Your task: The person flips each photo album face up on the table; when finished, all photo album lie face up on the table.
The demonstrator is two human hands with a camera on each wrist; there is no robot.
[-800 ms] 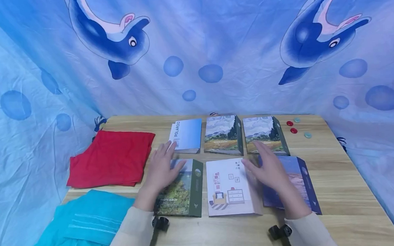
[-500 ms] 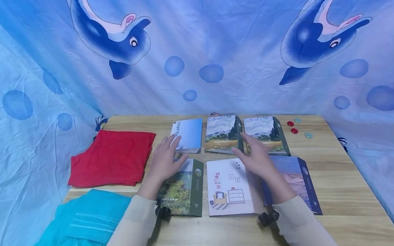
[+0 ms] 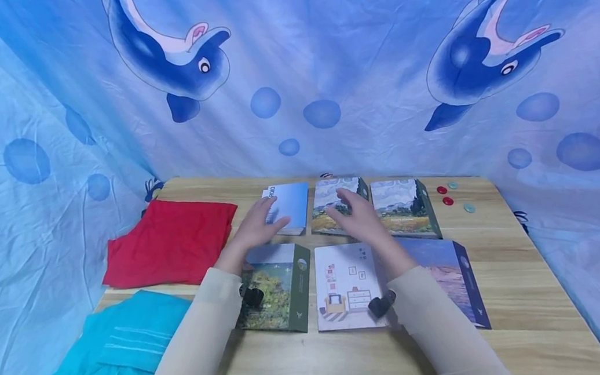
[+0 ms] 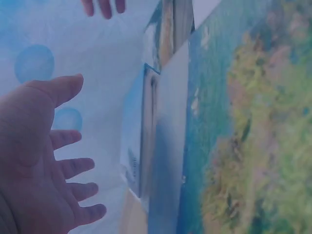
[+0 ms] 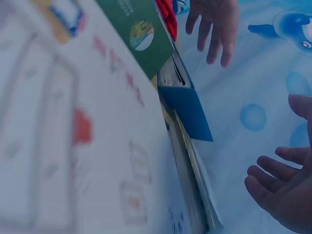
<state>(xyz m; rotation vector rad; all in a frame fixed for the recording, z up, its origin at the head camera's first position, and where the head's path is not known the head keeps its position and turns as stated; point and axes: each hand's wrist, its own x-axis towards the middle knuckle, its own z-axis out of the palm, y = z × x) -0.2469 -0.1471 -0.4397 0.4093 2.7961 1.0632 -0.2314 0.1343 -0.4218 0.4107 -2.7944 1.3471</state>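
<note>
Six photo albums, in two rows, lie on the wooden table. My left hand [image 3: 258,222] hovers, fingers spread, by the blue Polaroid album [image 3: 294,202] in the back row; its palm holds nothing in the left wrist view. Fingers apart, my right hand [image 3: 355,214] is over the landscape-painting album [image 3: 331,186] in the back middle and partly covers it. A matching landscape album [image 3: 396,195] lies to its right. Up front are a green-spined album [image 3: 271,271], a white album [image 3: 339,260] with a furniture drawing, and a purple album [image 3: 443,259], partly behind my right forearm.
A folded red cloth [image 3: 173,243] and a folded turquoise cloth [image 3: 117,339] lie at the left. Red and pale green discs, among them a red disc [image 3: 448,201], sit at the back right. A blue dolphin-print curtain [image 3: 364,61] hangs behind the table.
My right hand has moved left and away from me, from between the right-hand albums to the back middle one. My left hand has shifted slightly forward and right. The albums have stayed put.
</note>
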